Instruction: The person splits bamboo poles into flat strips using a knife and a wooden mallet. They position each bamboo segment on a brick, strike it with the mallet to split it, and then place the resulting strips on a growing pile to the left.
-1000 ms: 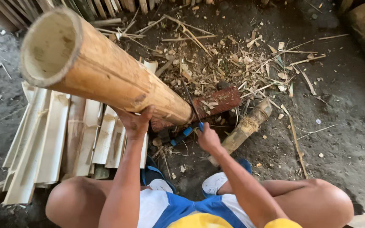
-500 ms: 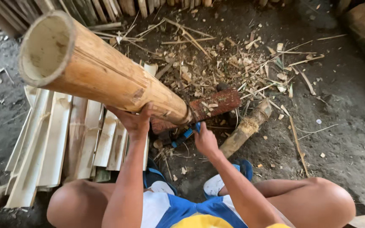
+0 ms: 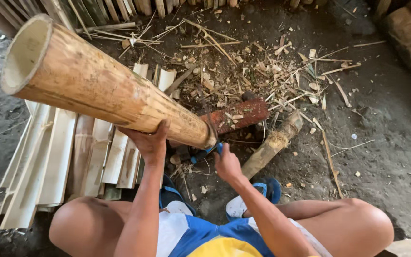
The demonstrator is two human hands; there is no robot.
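Thick hollow tan bamboo culm (image 3: 105, 90) is tilted, open end up toward camera, lower end resting on reddish-brown wooden block (image 3: 236, 115). Left hand (image 3: 149, 143) cups the culm from underneath, fingers wrapped against it. Right hand (image 3: 227, 163) sits just below the culm's lower end, fingers closed around a blue-handled tool (image 3: 205, 151); blade hidden. Stack of pale split bamboo slats (image 3: 48, 162) lies under the culm's raised end. Short frayed wooden club (image 3: 272, 145) lies right of the block.
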